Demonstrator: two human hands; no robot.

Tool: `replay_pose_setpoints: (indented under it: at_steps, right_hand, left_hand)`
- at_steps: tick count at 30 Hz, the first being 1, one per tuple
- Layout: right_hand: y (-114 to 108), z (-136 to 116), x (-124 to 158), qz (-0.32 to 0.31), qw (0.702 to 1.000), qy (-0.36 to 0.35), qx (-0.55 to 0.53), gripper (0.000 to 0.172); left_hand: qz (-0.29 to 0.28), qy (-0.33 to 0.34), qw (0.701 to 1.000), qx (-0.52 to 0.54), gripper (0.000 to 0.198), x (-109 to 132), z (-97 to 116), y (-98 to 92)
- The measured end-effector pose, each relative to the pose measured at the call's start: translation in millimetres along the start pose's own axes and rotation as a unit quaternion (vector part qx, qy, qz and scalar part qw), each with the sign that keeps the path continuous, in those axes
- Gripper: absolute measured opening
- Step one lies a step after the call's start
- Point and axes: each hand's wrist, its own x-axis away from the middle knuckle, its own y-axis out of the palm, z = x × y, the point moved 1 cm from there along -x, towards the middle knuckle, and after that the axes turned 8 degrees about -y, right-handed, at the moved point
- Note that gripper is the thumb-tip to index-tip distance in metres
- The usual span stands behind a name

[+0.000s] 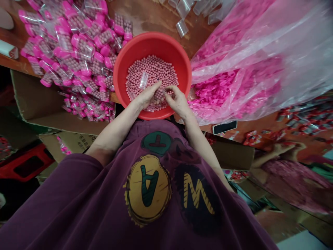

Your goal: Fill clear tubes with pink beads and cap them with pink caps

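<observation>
Pink beads (156,67): small, round, matte, all the same pale pink, heaped in the middle of the red basin (120,74). Basin is round plastic and sits at the near edge of the wooden table (156,17), right in front of the torso. One clear tube (143,80) lies loose on top of the heap, and more clear plastic shows at the near rim.

Left hand (147,95): palm down on the beads, fingers straight and close together, tips pointing at the other hand. Can't tell if it grips anything.
Right hand (179,101): fingers curled in to a tight pinch at the beads, tips nearly meeting the left's. What it pinches is hidden.
Both forearms bare, coming up from a purple shirt (104,208) and converging over the near half of the basin.

Around it:
- left of basin: pile of filled tubes with pink caps (75,52)
- right: clear bag of pink caps (247,69), touching the basin side
- far side: empty clear tubes (182,27)
- phone (224,127) at the table edge
- another person's hand (286,148), far right, well apart
</observation>
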Motion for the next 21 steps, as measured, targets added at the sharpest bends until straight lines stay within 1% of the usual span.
replay_pose_setpoints:
  at_steps: [3, 5, 7, 9, 11, 13, 16, 19, 21]
  right_hand:
    - [-8.1, 16.7, 4.0, 0.050, 0.998, -0.010, -0.041, 0.043]
    - [-23.8, 34.1, 10.5, 0.114, 0.992, -0.002, -0.062, 0.047]
    - [-45.2, 53.7, 21.2, 0.196, 0.977, 0.026, -0.078, 0.045]
    - [-65.6, 72.1, 34.8, 0.271, 0.957, 0.071, -0.078, 0.040]
    - [-78.3, 86.8, 48.2, 0.312, 0.939, 0.123, -0.072, 0.033]
    - [-80.8, 96.8, 58.5, 0.319, 0.930, 0.169, -0.072, 0.025]
    - [-71.7, 104.4, 66.6, 0.304, 0.928, 0.207, -0.055, 0.020]
    - [-61.4, 107.8, 69.0, 0.279, 0.934, 0.223, 0.010, 0.019]
    - [-58.2, 109.7, 69.1, 0.257, 0.941, 0.210, 0.066, 0.019]
  left_hand:
    - [-0.004, 0.010, 1.000, 0.021, 0.074, 6.0, 7.1, 4.8]
    - [0.006, 0.009, 1.000, 0.023, 0.072, 10.6, 11.3, 5.2]
    - [0.013, -0.001, 1.000, 0.027, 0.062, 15.2, 15.1, 5.0]
    - [0.014, -0.011, 0.999, 0.038, 0.052, 19.6, 18.6, 5.8]
    - [0.011, -0.021, 0.998, 0.050, 0.045, 23.0, 21.8, 8.0]
    - [0.006, -0.036, 0.998, 0.055, 0.040, 24.7, 24.1, 10.7]
    - [0.027, -0.060, 0.997, 0.051, 0.037, 23.2, 25.0, 11.7]
    - [0.072, -0.068, 0.994, 0.043, 0.035, 19.1, 23.7, 6.8]
    - [0.084, -0.067, 0.994, 0.031, 0.040, 17.3, 22.6, 2.3]
